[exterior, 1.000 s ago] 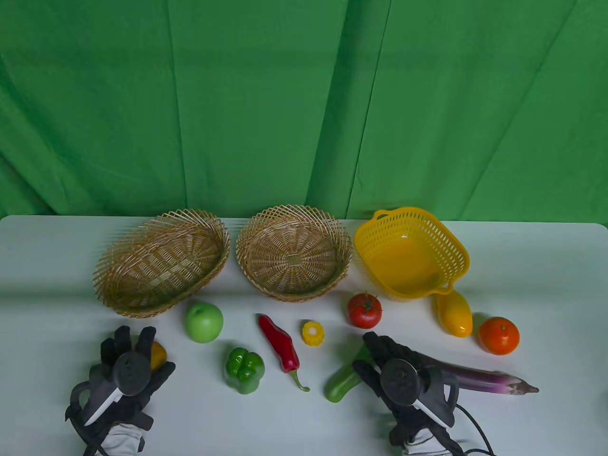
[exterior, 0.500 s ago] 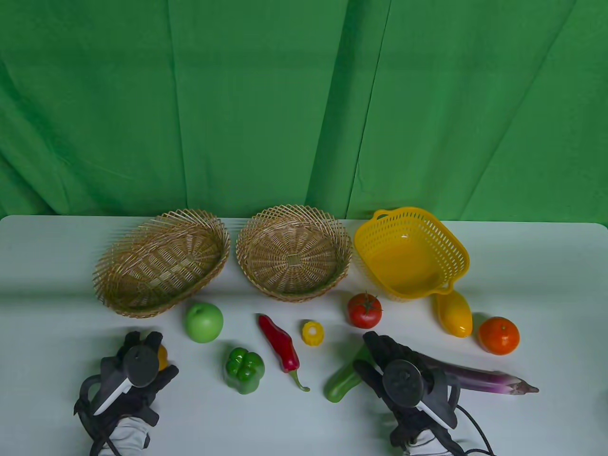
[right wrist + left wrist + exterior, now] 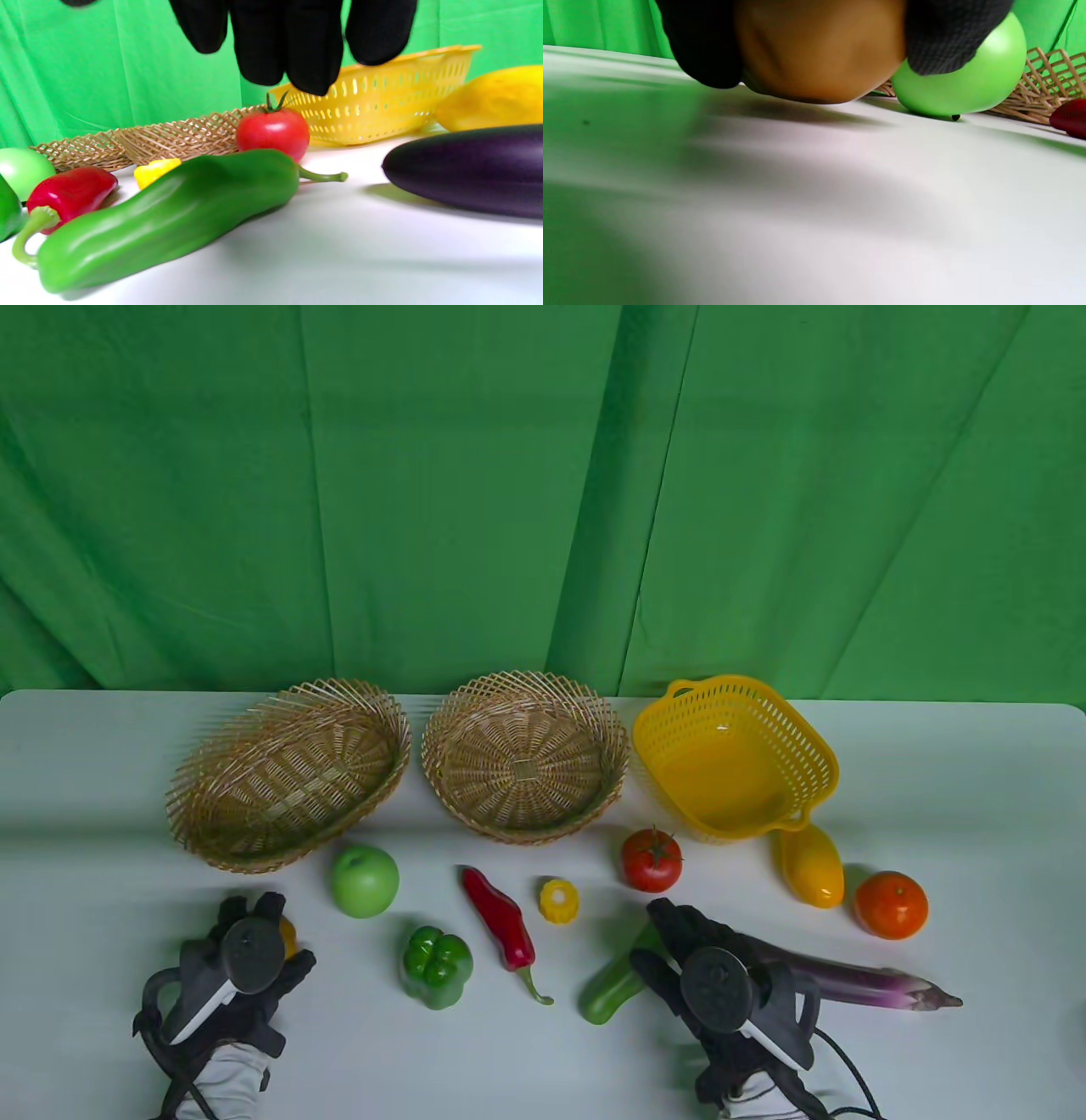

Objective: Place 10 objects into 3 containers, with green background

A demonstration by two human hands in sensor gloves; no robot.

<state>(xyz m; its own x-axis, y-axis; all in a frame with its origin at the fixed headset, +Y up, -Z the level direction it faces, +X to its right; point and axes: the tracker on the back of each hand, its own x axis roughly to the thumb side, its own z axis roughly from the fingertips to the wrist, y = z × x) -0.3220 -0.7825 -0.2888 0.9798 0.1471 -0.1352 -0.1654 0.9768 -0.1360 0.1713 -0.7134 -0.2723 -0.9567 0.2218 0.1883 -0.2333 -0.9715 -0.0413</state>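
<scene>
Down at the near left of the counter, the left hand grips an orange-yellow fruit, its gloved fingers wrapped around both sides; the left wrist view shows the fruit's underside at or just above the counter surface, and I cannot tell whether it touches. Just beyond it to the right sits a green apple, with a green bell pepper nearer and further right. A red chili lies slanted next to that, and a small yellow ridged piece sits just right of the chili.

The right hand hovers at the near right with fingers spread and holding nothing, hanging over a long green pepper and beside a purple eggplant that stretches off to the right. Past the fingertips stands a red tomato. Further right lie a yellow mango-like fruit, touching the near corner of the basket behind it, and an orange.

Along the far side stand three containers in a row: an oval wicker basket on the left, a round wicker basket in the middle, and a yellow plastic basket on the right. None of them holds anything.
</scene>
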